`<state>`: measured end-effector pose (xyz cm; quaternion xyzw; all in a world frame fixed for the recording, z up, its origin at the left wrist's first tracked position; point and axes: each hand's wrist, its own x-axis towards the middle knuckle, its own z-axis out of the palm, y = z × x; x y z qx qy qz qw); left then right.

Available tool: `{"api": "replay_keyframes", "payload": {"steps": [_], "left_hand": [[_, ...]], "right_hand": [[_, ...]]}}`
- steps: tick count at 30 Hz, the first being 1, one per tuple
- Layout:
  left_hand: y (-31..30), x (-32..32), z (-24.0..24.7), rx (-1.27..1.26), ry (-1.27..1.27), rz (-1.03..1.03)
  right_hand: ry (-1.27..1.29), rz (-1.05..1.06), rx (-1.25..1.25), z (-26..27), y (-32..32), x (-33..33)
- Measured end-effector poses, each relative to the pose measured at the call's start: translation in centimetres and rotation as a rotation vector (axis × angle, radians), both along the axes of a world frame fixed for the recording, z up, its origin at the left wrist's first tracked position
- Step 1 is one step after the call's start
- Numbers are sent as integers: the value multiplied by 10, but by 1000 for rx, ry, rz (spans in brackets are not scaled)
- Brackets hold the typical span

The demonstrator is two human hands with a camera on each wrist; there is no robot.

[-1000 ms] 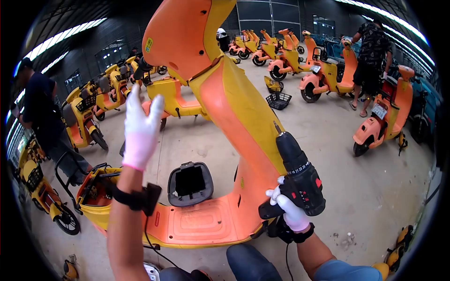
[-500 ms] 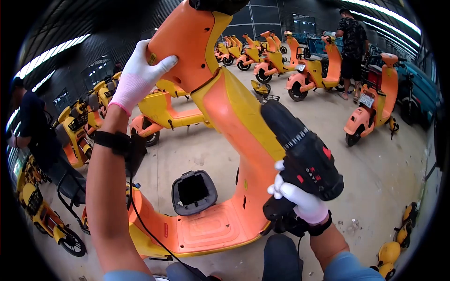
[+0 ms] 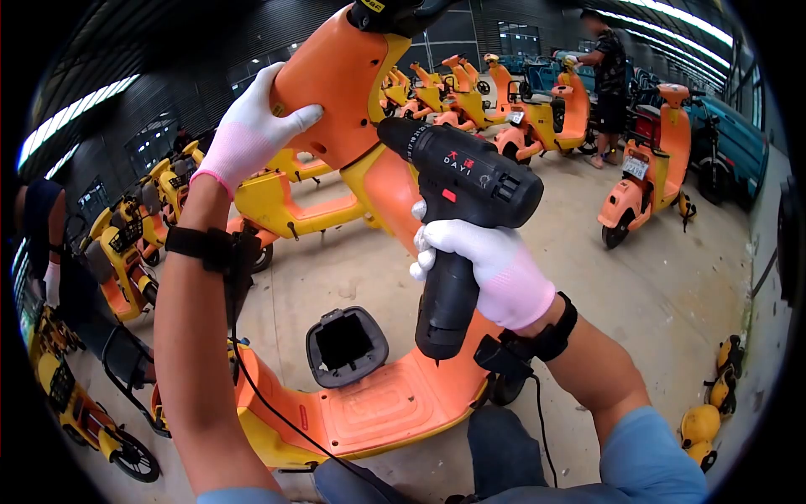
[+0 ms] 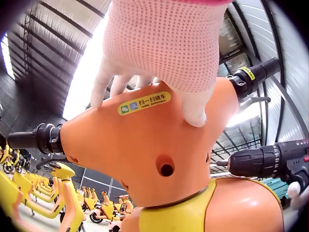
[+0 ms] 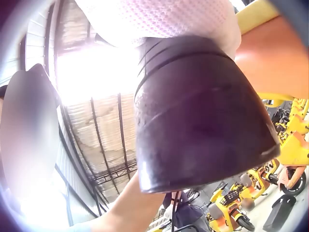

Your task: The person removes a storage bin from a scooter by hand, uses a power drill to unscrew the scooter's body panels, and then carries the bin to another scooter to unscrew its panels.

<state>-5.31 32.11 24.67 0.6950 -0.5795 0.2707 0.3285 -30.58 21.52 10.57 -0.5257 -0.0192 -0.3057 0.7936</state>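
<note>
An orange and yellow electric scooter stands before me, its orange handlebar cover (image 3: 340, 88) at the top. My gloved left hand (image 3: 252, 126) grips this cover, fingers over the upper edge and thumb on the face; a screw hole (image 4: 167, 169) shows below the thumb. My gloved right hand (image 3: 491, 265) holds a black cordless drill (image 3: 470, 168) by its handle, level, with the chuck toward the cover's right side. In the left wrist view the drill bit (image 4: 219, 164) reaches right to the cover's side edge. The drill's battery base (image 5: 203, 130) fills the right wrist view.
Below are the scooter's orange footboard (image 3: 374, 413) and a black open bin (image 3: 382, 370) beside it. Rows of scooters (image 3: 466, 92) stand behind. One person (image 3: 611, 76) is at the back right, another (image 3: 50, 227) at the left. Yellow parts (image 3: 701, 424) lie at the right.
My left hand has come up to the handlebar cover and taken hold of it. My right hand has raised the drill and turned it from upward to level, toward the cover.
</note>
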Motion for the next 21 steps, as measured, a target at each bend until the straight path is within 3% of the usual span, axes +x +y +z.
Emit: {"api": "replay_keyframes", "payload": {"steps": [4, 13, 21], "left_hand": [[-1, 3, -2, -69, -18, -63], [0, 2, 1, -9, -66, 21], [-2, 10, 0, -59, -52, -55]], "right_hand": [[-21, -1, -3, -5, -2, 3], [-32, 13, -33, -9, -4, 9], [-82, 73, 91, -9, 4, 13]]}}
